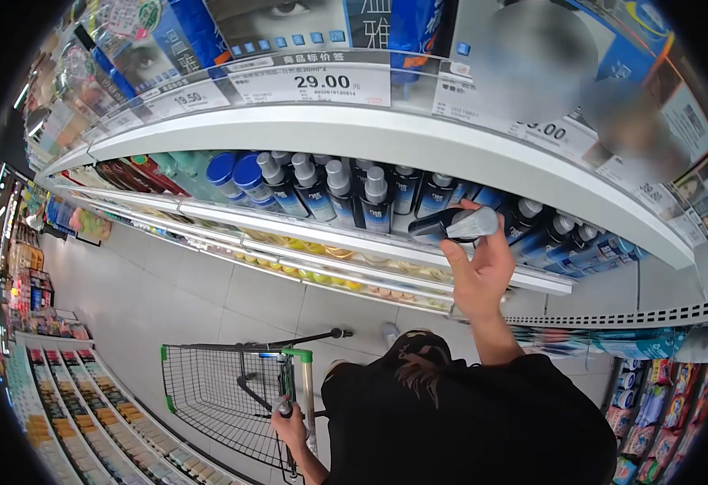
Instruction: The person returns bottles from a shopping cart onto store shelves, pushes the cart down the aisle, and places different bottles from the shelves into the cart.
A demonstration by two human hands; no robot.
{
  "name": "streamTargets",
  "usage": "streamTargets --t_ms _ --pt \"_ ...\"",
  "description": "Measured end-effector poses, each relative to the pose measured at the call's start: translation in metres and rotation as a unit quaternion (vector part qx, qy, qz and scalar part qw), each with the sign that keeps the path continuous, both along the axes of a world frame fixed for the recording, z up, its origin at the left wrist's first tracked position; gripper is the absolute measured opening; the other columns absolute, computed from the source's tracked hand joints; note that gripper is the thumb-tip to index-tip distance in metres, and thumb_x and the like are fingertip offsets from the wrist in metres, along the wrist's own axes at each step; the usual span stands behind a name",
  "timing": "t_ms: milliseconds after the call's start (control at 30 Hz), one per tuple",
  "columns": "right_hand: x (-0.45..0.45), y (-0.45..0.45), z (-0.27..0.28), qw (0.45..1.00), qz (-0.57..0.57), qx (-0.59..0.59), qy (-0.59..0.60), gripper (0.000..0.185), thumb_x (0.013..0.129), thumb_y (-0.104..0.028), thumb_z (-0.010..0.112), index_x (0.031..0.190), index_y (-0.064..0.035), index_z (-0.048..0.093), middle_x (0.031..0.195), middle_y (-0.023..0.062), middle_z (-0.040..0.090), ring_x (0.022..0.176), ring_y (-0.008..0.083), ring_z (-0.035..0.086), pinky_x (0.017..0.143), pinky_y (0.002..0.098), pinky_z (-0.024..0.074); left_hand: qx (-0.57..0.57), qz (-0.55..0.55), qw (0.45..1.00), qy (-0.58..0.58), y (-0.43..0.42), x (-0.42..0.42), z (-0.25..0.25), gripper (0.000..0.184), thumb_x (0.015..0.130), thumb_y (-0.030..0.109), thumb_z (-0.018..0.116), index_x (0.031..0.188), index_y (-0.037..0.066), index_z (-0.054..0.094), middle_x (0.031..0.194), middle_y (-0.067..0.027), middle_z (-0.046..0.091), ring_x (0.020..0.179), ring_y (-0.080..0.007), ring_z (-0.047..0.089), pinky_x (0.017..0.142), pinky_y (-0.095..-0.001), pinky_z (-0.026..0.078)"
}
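A dark bottle with a silver-grey cap (474, 224) lies tilted in my right hand (483, 271), its fingers wrapped round the cap end, just in front of the shelf. Behind it stands a row of dark blue bottles with grey caps (377, 202). Low down, my left hand (289, 424) is closed on a small dark object with a greyish end (284, 407), too small to name, beside the handle of a wire shopping cart (217, 380) with green corners.
Blue-lidded jars (249, 174) stand left of the bottles. A white shelf edge (354, 127) with price tags curves above. Lower shelves (322, 263) hold yellow items. More stocked shelving (87, 404) is at the lower left, and hanging packets (653, 404) are at the lower right.
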State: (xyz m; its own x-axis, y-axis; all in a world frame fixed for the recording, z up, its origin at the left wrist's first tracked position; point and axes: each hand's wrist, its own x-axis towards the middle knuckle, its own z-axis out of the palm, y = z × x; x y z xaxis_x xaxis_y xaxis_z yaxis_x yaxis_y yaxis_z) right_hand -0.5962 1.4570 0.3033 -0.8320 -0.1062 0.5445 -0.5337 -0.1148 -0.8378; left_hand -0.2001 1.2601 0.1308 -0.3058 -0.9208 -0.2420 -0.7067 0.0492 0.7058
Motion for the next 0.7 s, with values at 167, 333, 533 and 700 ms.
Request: streamTargets --t_ms 167,333,533,700 --pt "-0.011 -0.011 -0.007 0.997 -0.035 0.062 0.008 0.048 0.079 0.001 0.078 0.123 0.0055 0.06 0.121 0.0123 0.061 0.109 0.0217 0.055 0.098 0.0322 0.0414 0.035 -0.065 0.997 0.015 -0.007 -0.017 -0.027 0.026 0.082 0.008 0.069 0.104 -0.005 0.069 0.073 -0.0069 0.063 0.066 -0.0133 0.058 0.065 -0.031 0.049" --pt "-0.014 -0.021 -0.013 0.989 -0.08 0.122 0.018 0.041 0.079 0.002 0.078 0.118 0.0031 0.063 0.112 0.01 0.064 0.104 0.0192 0.057 0.095 0.0307 0.0418 0.031 -0.122 0.992 -0.016 -0.01 -0.05 -0.013 0.027 0.083 0.009 0.07 0.106 -0.004 0.069 0.074 -0.0083 0.065 0.067 -0.0135 0.06 0.065 -0.0313 0.049" --pt "-0.015 -0.032 -0.025 0.981 -0.121 0.149 0.026 0.044 0.076 -0.001 0.082 0.116 0.003 0.064 0.104 0.0111 0.064 0.095 0.0204 0.059 0.086 0.0308 0.0468 0.027 -0.129 0.991 0.009 -0.016 -0.052 -0.027 0.027 0.082 0.009 0.07 0.106 -0.004 0.069 0.081 -0.0103 0.068 0.071 -0.0156 0.063 0.068 -0.0313 0.051" --pt "-0.016 -0.036 -0.022 0.976 -0.129 0.162 0.06 0.046 0.076 -0.002 0.082 0.118 0.0042 0.064 0.105 0.0122 0.064 0.092 0.0211 0.06 0.082 0.0316 0.0501 0.077 -0.097 0.992 0.004 -0.012 -0.048 -0.034 0.03 0.081 0.011 0.071 0.106 -0.004 0.069 0.087 -0.0133 0.07 0.077 -0.0186 0.066 0.073 -0.0334 0.052"
